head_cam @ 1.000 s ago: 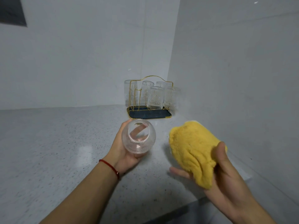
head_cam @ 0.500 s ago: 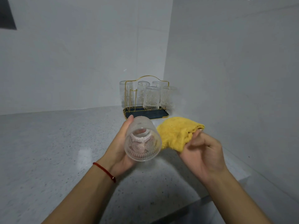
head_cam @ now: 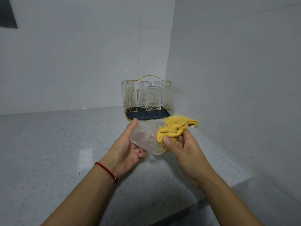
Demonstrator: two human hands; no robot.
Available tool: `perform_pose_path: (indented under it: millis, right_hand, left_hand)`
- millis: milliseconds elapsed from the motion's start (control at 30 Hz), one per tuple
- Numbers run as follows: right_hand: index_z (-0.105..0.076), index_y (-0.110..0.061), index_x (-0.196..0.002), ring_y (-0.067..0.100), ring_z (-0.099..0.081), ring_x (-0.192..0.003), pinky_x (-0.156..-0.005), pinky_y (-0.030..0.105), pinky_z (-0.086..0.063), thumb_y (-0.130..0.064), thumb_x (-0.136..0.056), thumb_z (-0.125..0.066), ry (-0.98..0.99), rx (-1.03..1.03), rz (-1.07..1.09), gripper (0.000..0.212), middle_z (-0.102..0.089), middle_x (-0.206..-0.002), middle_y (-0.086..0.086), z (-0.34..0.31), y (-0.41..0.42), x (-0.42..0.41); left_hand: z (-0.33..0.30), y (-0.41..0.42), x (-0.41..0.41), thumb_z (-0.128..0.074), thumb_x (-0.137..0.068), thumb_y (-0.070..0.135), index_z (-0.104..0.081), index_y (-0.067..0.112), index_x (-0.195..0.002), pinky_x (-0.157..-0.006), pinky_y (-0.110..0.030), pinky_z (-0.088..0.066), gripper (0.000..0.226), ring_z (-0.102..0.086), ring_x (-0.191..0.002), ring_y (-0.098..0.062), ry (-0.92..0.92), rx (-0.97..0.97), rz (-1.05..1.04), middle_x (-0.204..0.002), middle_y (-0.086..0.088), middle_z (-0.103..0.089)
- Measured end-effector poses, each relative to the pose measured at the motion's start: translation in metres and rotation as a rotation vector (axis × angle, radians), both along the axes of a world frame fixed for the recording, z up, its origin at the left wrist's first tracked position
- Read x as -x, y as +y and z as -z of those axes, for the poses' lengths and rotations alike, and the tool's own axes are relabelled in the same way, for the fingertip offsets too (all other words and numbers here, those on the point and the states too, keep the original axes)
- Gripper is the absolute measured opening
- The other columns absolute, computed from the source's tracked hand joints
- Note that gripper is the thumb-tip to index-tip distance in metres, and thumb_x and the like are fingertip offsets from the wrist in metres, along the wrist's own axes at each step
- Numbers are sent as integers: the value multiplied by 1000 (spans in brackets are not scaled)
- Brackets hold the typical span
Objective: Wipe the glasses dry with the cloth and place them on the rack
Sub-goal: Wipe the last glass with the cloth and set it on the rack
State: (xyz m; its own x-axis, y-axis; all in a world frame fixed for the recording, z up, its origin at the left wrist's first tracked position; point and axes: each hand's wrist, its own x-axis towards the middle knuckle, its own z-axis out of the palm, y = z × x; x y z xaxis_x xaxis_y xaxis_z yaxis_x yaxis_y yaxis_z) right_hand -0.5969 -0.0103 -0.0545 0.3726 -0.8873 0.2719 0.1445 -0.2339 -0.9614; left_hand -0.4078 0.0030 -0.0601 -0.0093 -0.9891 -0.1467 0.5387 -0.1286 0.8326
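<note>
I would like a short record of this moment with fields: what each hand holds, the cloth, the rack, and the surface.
left hand: grips the glass, tilted on its side
right hand: pinches the yellow cloth against the glass
rack: gold wire, dark tray, in the corner
glasses on rack: five, upside down
free peg: front left of rack
counter: grey, speckled

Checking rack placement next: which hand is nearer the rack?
Right. The right hand, gripping the cloth, sits just before the rack; the left hand holds the glass farther left.
</note>
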Motion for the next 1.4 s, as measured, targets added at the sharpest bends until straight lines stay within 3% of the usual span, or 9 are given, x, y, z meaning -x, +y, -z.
perform_pose_path:
  millis: [267, 367, 500, 667, 833, 967, 1100, 1233, 1400]
  right_hand:
    - [-74, -8, -105, 22, -78, -97, -85, 40, -64, -13, -96, -70, 49, -64, 226, 12, -81, -101, 6, 39, -14, -4]
    - [-76, -8, -101, 21, -78, -92, -83, 42, -65, -14, -95, -73, 39, -49, 296, 10, -81, -97, 5, 43, -17, -4]
    - [-75, -6, -97, 24, -78, -89, -86, 51, -63, -21, -93, -75, -2, -114, 370, 15, -81, -93, 8, 47, -20, 0]
    - [-75, -4, -101, 29, -78, -94, -87, 53, -63, -24, -93, -76, -13, -104, 344, 22, -80, -97, 12, 50, -20, 2]
    - [-69, 4, -93, 45, -73, -90, -79, 63, -60, -37, -87, -80, -29, -94, 398, 43, -75, -92, 25, 55, -22, 2]
    - [-68, 3, -91, 52, -70, -92, -76, 67, -59, -49, -77, -81, -18, -77, 378, 56, -72, -94, 30, 58, -22, 0]
    - [-64, 8, -93, 57, -66, -94, -73, 70, -56, -56, -71, -83, -55, -123, 425, 69, -69, -97, 35, 58, -24, 1]
    - [-61, 10, -88, 53, -70, -85, -71, 70, -56, -55, -71, -82, -36, -107, 421, 71, -65, -93, 38, 59, -23, 2]
    - [-61, 9, -88, 53, -69, -84, -69, 69, -56, -59, -71, -81, -15, -108, 453, 72, -67, -91, 35, 60, -24, 1]
  left_hand:
    - [14, 4, -1, -45, -91, 76, -68, 14, -65, -41, -19, -30, 72, -39, -37, -18, -630, -3, -84, -53, -13, -54]
    - [20, 3, -3, -42, -97, 71, -68, 12, -73, -44, -21, -25, 69, -36, -38, -17, -548, 46, -17, -53, -9, -49]
    - [26, 0, -5, -58, -99, 43, -66, 18, -127, -43, -27, -25, 39, -42, -44, -18, -284, 272, 43, -70, -12, -54]
    - [35, -5, -1, -36, -91, 81, -63, -12, -92, -44, -22, -31, 98, -37, -39, -20, -618, 129, 2, -53, -14, -48]
    - [32, -1, -7, -57, -100, 40, -64, 26, -137, -41, -27, -38, 40, -50, -56, -26, -275, 283, 94, -92, -17, -62]
    - [31, 3, -1, -44, -97, 72, -67, 30, -133, -38, -25, -35, 60, -44, -34, -22, -547, 276, 47, -61, -18, -61]
    - [29, 6, -7, -58, -102, 35, -57, 35, -146, -53, -38, -55, 44, -62, -62, -34, -263, 297, 119, -112, -19, -73]
    - [32, -2, -2, -45, -94, 62, -66, 9, -132, -51, -34, -49, 68, -56, -53, -27, -536, 230, -20, -68, -19, -64]
    - [31, 3, -8, -44, -103, 30, -56, 27, -149, -56, -39, -55, 47, -60, -74, -37, -134, 239, 146, -123, -22, -70]
